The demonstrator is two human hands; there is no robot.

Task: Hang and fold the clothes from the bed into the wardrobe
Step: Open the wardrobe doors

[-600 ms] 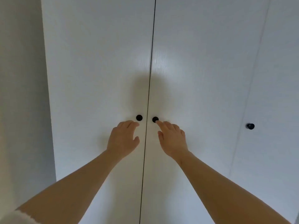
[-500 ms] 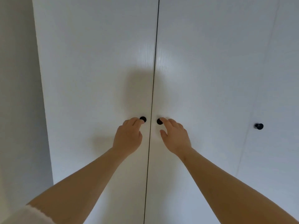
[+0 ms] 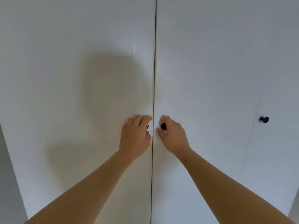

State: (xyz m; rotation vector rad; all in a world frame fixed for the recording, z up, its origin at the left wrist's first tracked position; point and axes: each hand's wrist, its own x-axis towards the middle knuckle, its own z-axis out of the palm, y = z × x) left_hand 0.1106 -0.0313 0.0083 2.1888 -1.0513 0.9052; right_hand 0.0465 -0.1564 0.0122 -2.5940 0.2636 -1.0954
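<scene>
My left grip [image 3: 135, 135] had curled its fingers over the left knob [image 3: 147, 126], nearly hiding it, and my right grip [image 3: 174, 136] pinched the right knob [image 3: 163, 126]. 0.5 s before, both only reached for them. I judged the wardrobe [image 3: 210, 62] ready to be pulled open, its 2 doors meeting at the middle seam. A 3rd knob [image 3: 265, 119] sat well apart on the right. No clothes or bed showed, only white panels and grey wall [image 3: 8, 183].

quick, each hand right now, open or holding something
Left hand: closed, fingers curled round the left knob, which is mostly hidden.
Right hand: closed, pinching the right knob between fingers and thumb.
</scene>
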